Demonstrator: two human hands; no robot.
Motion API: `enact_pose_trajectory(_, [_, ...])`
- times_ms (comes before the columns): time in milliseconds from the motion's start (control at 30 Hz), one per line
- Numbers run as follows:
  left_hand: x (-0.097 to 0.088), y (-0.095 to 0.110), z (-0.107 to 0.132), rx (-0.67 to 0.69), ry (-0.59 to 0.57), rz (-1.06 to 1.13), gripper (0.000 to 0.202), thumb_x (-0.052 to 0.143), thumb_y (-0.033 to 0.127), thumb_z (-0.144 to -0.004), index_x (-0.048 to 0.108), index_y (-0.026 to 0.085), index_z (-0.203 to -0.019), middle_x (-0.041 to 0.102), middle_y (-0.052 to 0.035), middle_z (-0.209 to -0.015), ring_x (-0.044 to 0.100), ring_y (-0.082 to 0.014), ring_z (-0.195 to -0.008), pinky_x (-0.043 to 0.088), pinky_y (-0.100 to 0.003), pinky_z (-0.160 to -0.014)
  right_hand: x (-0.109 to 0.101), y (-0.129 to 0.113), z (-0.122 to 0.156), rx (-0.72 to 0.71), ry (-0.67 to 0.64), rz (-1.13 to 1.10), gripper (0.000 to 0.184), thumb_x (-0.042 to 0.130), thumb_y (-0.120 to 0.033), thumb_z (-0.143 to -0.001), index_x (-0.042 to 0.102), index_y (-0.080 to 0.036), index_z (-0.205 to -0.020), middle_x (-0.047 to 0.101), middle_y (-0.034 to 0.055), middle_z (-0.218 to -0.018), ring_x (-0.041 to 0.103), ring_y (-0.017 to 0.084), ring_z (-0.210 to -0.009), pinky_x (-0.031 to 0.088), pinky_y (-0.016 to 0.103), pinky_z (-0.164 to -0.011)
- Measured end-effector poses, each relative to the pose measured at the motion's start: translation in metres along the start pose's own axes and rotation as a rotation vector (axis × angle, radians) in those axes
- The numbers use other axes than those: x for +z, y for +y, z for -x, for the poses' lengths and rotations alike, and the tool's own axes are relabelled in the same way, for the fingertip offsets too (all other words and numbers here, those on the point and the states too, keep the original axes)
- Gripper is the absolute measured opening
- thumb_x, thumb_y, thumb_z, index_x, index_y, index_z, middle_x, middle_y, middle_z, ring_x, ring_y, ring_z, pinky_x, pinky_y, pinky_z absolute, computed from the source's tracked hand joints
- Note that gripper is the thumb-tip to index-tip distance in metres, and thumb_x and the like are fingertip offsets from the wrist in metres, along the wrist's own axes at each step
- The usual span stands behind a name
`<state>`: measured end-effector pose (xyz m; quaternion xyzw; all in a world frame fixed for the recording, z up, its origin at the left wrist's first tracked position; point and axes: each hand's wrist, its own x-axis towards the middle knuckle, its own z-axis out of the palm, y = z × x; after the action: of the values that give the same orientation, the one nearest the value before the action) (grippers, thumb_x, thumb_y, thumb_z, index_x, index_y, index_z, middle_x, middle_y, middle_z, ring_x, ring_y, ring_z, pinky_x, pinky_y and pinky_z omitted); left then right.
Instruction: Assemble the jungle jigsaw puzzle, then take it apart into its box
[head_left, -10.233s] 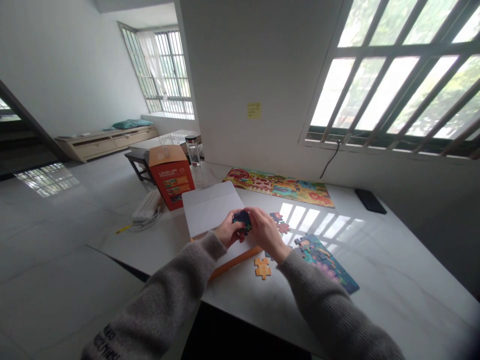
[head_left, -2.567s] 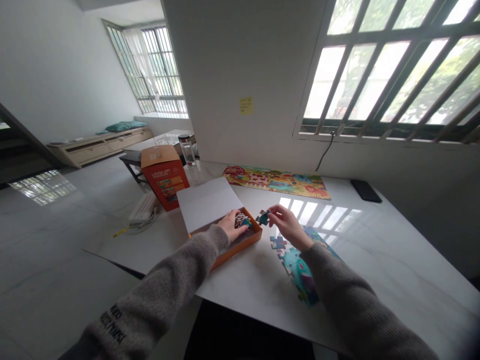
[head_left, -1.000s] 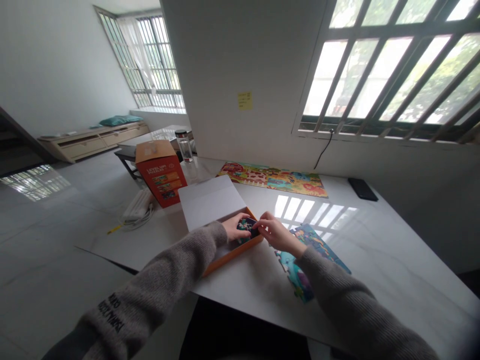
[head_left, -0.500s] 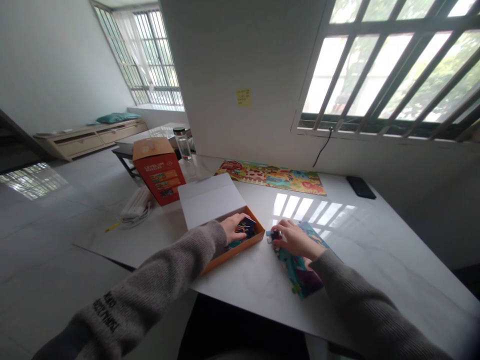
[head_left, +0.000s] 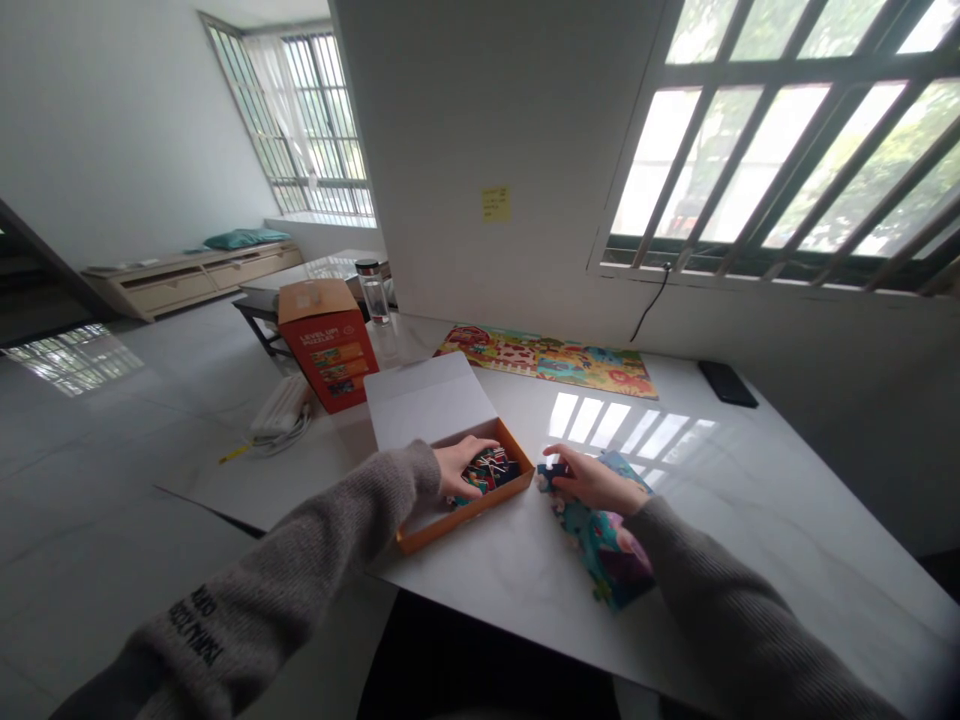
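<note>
A shallow orange box (head_left: 427, 535) with its white lid (head_left: 424, 403) folded back lies on the white table (head_left: 487, 580). Inside it is a stack of loose puzzle pieces (head_left: 491, 468). My left hand (head_left: 459, 467) rests in the box, fingers curled around that stack. To the right lies a partly built blue-green puzzle (head_left: 604, 545). My right hand (head_left: 592, 482) presses a dark piece (head_left: 546, 473) against that puzzle's upper-left edge, fingers pinched on it.
A finished colourful puzzle (head_left: 551, 362) lies at the back by the wall. An upright orange carton (head_left: 328, 342) and a clear bottle (head_left: 373, 291) stand at the back left. A black phone (head_left: 727, 383) lies at the right, and a white power strip (head_left: 279, 408) at the left edge.
My right hand took a piece from the stack in the box and carried it to the blue-green puzzle. It now holds the piece at the puzzle's edge. My left hand stayed in the box.
</note>
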<state>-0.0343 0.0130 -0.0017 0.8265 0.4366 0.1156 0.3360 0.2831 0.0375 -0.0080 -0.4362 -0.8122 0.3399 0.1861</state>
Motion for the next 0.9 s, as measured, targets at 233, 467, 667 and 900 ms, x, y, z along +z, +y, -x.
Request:
enact_pose_trajectory(233, [0.003, -0.001, 0.008, -0.02, 0.019, 0.026, 0.113, 0.078, 0.022, -0.061, 0.017, 0.017, -0.156, 0.036, -0.0143, -0.156, 0.04, -0.0312, -0.141, 0.029, -0.039, -0.12, -0.007, -0.044, -0.01, -0.159, 0.145, -0.169, 0.021, 0.055, -0.036, -0.092, 0.064, -0.018, -0.099, 0.065, 0.0023, -0.08, 0.056, 0.015, -0.067, 0.046, 0.029, -0.063])
enact_pose_trajectory(467, [0.009, 0.011, 0.017, -0.019, 0.094, 0.03, 0.086, 0.075, 0.02, -0.064, 0.04, 0.017, -0.143, 0.057, -0.0122, -0.135, 0.057, -0.0307, -0.123, 0.042, -0.041, -0.11, 0.015, -0.089, -0.019, -0.424, -0.066, 0.175, 0.02, 0.058, -0.016, -0.092, 0.069, -0.019, -0.108, 0.068, 0.0073, -0.095, 0.059, 0.019, -0.087, 0.045, 0.031, -0.079])
enact_pose_trajectory(667, [0.011, 0.024, 0.024, -0.134, 0.022, 0.103, 0.079, 0.071, 0.019, -0.065, 0.041, 0.023, -0.138, 0.066, -0.0062, -0.111, 0.07, -0.0241, -0.082, 0.059, -0.035, -0.071, 0.018, -0.093, -0.029, -0.503, -0.126, 0.452, 0.022, 0.062, -0.025, -0.094, 0.069, -0.025, -0.115, 0.068, 0.0058, -0.094, 0.061, 0.019, -0.089, 0.037, 0.032, -0.084])
enact_pose_trajectory(900, [0.009, 0.023, 0.017, -0.165, 0.142, 0.008, 0.056, 0.07, 0.019, -0.067, 0.053, 0.021, -0.12, 0.069, -0.0039, -0.102, 0.068, -0.0239, -0.092, 0.056, -0.035, -0.086, 0.007, -0.095, -0.036, -0.478, -0.164, 0.38, 0.011, 0.061, -0.021, -0.094, 0.071, -0.019, -0.098, 0.068, 0.0048, -0.089, 0.061, 0.016, -0.08, 0.04, 0.029, -0.079])
